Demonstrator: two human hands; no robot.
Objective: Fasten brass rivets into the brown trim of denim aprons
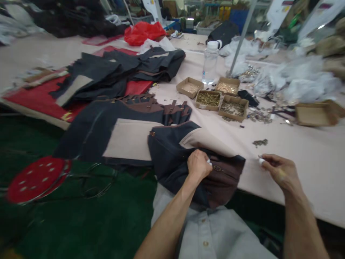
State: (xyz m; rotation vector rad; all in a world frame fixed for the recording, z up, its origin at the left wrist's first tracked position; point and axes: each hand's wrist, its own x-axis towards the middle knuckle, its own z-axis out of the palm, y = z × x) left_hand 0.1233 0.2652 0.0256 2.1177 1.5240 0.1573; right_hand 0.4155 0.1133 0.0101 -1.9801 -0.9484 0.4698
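My left hand [198, 164] is closed on the edge of a dark navy fabric piece [168, 154] with brown and beige panels, which hangs over the table's front edge toward my lap. A small metal buckle [217, 168] shows on the brown panel beside that hand. To the right, above the table [309, 158], my right hand [277, 169] pinches a tiny piece at its fingertips, too small to name. White wraps cover a fingertip on each hand. A small pile of metal hardware [260, 142] lies just beyond my right hand.
Small cardboard boxes [207, 100] of metal parts stand behind the fabric, near a clear water bottle [210, 63]. Stacked navy pieces [107, 72] lie at the left. Plastic bags [291, 77] and an open cardboard box [315, 114] sit at the right. A red stool [37, 178] stands lower left.
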